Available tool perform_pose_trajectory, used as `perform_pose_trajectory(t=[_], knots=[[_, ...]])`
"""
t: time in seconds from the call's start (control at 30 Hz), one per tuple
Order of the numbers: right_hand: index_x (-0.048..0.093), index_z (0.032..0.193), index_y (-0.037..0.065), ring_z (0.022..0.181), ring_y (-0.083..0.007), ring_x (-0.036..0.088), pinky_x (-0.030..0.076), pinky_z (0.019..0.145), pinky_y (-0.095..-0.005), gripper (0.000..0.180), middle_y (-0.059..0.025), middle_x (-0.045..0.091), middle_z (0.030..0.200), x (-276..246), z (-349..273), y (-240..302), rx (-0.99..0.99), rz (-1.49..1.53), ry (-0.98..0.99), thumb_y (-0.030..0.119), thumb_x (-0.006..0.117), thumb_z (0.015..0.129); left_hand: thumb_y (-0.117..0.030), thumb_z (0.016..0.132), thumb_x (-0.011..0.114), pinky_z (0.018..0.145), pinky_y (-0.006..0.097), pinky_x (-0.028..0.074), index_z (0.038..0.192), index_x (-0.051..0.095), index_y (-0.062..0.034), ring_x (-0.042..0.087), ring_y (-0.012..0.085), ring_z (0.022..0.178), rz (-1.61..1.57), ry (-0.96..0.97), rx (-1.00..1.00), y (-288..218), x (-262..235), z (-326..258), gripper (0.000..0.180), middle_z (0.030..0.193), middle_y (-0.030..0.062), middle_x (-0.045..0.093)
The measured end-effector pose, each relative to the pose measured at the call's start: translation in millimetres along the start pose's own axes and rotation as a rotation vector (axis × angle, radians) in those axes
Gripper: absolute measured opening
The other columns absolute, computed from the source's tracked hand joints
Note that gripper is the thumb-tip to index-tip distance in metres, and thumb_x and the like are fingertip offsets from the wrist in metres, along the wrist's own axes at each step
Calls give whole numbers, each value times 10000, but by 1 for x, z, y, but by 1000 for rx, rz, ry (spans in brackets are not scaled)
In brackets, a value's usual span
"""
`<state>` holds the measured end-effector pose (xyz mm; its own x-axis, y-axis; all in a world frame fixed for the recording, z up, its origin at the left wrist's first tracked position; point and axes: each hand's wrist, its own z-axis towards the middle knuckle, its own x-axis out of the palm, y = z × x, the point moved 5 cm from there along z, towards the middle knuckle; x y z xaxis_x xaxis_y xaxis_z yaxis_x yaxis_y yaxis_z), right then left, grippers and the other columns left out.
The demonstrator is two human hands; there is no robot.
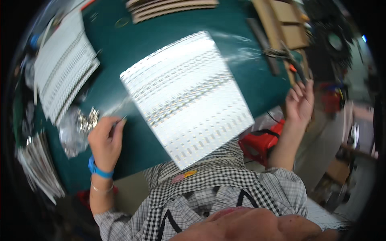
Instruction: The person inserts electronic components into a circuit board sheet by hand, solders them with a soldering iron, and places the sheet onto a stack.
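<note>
head view. a large white panel of led strips lay tilted on the green work mat, its near corner overhanging the table edge toward the person's checked apron. the left hand, wearing a blue wristband, was curled nearly closed at the panel's left edge, pinching what looked like a thin dark tool; blur kept the tool's kind from being told. just left of that hand sat a clear bag of small metal parts. the right hand was raised off the table's right edge, fingers loosely spread and holding nothing, near orange-handled pliers. a second strip panel lay at far left, well apart. the step in hand appeared to be work along the panel's left edge; a next move would likely call for the free hand to steady the overhanging panel.
</note>
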<state>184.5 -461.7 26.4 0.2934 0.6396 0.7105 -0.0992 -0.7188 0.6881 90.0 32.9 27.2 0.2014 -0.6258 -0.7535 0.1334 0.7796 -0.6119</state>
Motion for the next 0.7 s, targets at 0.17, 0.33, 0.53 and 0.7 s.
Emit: perform_pose_trajectory(t=[0.17,0.33,0.53,0.7], knots=[[600,1017,56,628,-98,465,375,514,-228,206,-16,539,783,-54,23,30,-82,-98,-202,254,637,973,-13,789,762,500,281,345,828,638,-15,426,137,531,5,-74,-43,-9,1,-10,130,662,62,532],[605,997,39,637,-106,507,398,525,-231,242,-22,559,777,-82,40,26,9,-242,-241,272,658,959,-54,768,791,499,286,342,855,658,-19,404,131,538,-14,-79,-167,-13,18,-22,163,638,52,481],[617,1077,-20,681,-130,590,490,557,-240,292,-72,646,873,-93,50,22,-20,-429,-251,246,653,962,-59,771,782,519,301,387,869,666,2,452,158,544,-14,-86,-172,-18,36,-30,164,657,77,520],[600,1131,-45,733,-148,627,520,610,-262,279,-159,683,1068,-92,36,24,7,-384,-261,184,620,974,-68,767,783,529,307,393,854,668,5,454,169,551,-23,-60,-208,-21,40,-30,162,652,83,525]])
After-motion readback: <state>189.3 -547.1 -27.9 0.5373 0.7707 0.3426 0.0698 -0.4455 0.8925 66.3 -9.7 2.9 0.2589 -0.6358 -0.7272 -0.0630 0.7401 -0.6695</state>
